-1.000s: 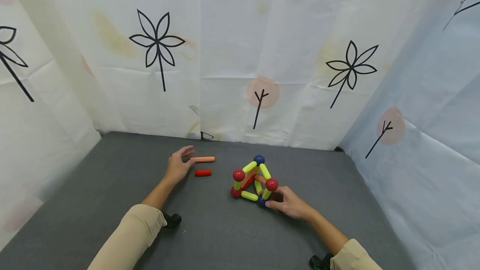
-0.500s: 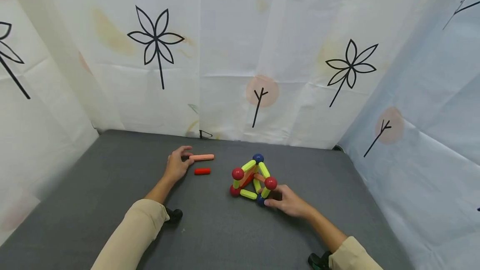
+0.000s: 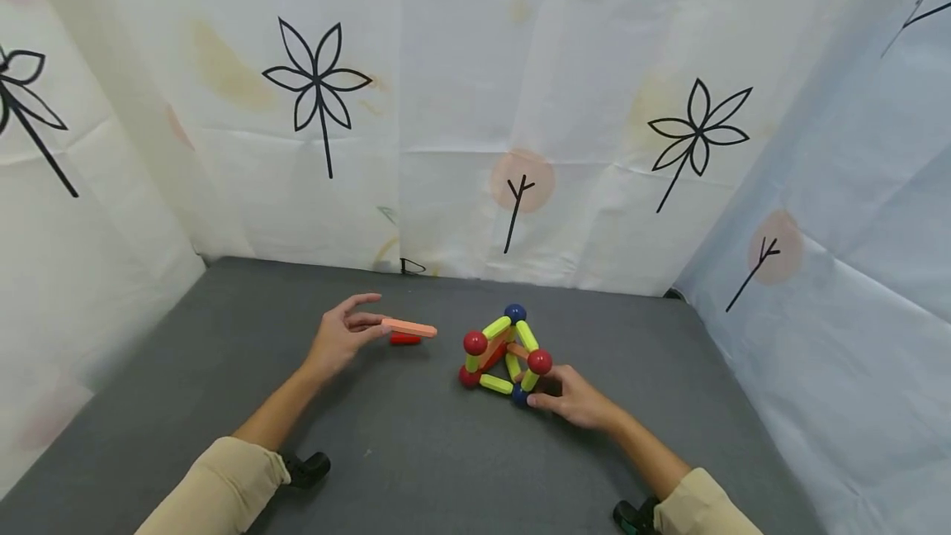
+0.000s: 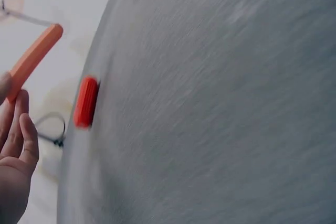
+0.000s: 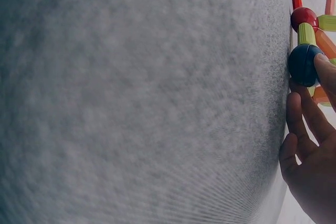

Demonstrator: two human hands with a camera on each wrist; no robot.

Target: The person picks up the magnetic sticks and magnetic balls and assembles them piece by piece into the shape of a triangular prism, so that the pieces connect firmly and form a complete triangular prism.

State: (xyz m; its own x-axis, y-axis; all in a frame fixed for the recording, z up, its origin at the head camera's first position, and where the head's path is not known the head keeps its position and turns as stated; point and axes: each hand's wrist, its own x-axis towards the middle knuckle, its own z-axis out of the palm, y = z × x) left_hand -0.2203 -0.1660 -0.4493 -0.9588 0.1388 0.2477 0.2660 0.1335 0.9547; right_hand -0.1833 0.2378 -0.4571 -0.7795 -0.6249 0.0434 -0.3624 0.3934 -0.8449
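Observation:
My left hand [image 3: 336, 343] pinches one end of an orange magnetic stick [image 3: 411, 328] between thumb and fingers. In the left wrist view the stick [image 4: 37, 59] is lifted off the table, pointing away from the fingertips. A short red stick [image 4: 86, 102] lies on the table below it. To the right stands a frame of red and blue balls joined by yellow-green, orange and red sticks. Its near lower blue ball [image 3: 520, 395] is gripped by my right hand [image 3: 578, 401]. The right wrist view shows the thumb on this blue ball [image 5: 304, 65], fingers below.
A dark grey table [image 3: 416, 469] carries everything. White cloth [image 3: 446, 106] printed with plants rises behind it and along both sides. A dark wrist device [image 3: 306, 469] sits at the left sleeve, and another [image 3: 631, 517] at the right.
My left hand has picked the orange stick up from the table and brought it slightly nearer, now partly in front of the red stick. The right hand and the frame stay in place.

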